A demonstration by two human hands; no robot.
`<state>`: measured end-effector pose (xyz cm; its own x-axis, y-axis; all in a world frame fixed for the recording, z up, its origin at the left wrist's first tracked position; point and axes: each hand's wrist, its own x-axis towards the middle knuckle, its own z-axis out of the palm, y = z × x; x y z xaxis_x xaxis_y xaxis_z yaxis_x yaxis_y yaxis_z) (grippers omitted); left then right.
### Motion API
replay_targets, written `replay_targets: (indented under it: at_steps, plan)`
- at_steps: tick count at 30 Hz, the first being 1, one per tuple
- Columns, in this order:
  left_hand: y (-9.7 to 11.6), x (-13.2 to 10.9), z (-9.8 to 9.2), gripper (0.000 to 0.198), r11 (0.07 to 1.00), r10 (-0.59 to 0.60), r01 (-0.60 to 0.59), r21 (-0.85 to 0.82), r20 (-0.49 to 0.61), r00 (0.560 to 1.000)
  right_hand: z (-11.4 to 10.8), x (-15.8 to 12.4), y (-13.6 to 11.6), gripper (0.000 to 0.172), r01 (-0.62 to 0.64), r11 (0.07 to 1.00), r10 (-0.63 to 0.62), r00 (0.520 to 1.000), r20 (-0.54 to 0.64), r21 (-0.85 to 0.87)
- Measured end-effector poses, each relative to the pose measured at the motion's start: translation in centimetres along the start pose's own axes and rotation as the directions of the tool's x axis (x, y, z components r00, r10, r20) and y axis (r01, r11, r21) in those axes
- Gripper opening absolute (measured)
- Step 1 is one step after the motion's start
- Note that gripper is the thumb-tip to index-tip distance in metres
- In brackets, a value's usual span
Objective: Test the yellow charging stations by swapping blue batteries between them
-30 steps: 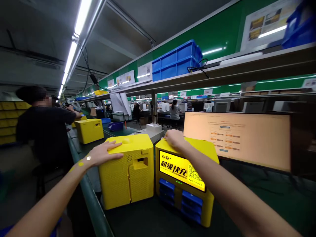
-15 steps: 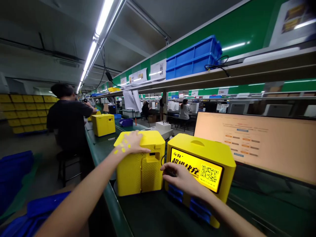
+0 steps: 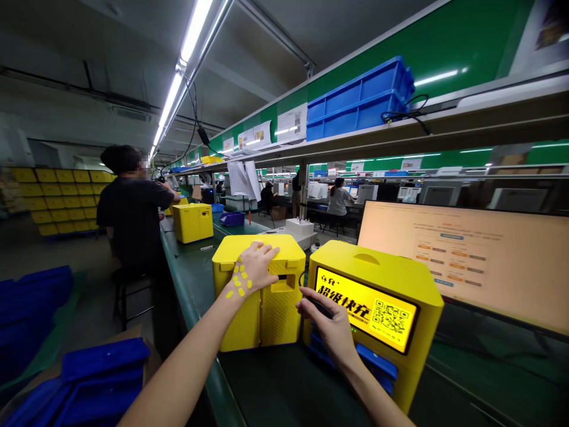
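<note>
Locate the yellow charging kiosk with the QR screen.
In the head view the yellow charging kiosk stands right of the perforated yellow case, by the person's right hand, with a monitor behind it.

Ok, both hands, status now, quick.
Left hand: open, resting on the yellow perforated case, holding nothing.
Right hand: closed, pinching what looks like a black cable.

Yellow case [image 3: 275,320] — honeycomb-dotted — beside yellow charging station [image 3: 422,320], blue-slotted.
</note>
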<state>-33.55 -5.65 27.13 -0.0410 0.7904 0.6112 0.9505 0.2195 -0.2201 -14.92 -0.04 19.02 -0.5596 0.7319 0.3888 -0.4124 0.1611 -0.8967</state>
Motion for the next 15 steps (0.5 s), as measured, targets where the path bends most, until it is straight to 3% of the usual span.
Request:
replay_targets:
  at_steps: [3,8,11,15]
  plan:
    - [0.0,-0.1,0.3,0.059,1.0,0.008,-0.008,-0.006,-0.02,1.0,-0.1,0.4,0.2,0.044,0.043,0.999,-0.042,0.998,0.055,-0.015]
    - [-0.1,-0.1,0.4,0.058,1.0,0.012,-0.012,-0.011,-0.031,0.999,0.1,1.7,1.7,0.041,0.112,0.96,-0.088,0.991,0.104,-0.257]
    - [0.0,-0.1,0.2,0.059,1.0,0.01,-0.01,-0.011,-0.034,0.999,1.0,2.8,3.2,0.049,-0.045,0.962,0.073,0.993,0.094,-0.27]
    - [0.1,-0.1,0.1,0.059,1.0,0.0,0.0,-0.006,-0.04,0.999,3.0,4.8,4.4,0.046,-0.262,0.936,0.278,0.96,0.041,-0.235]
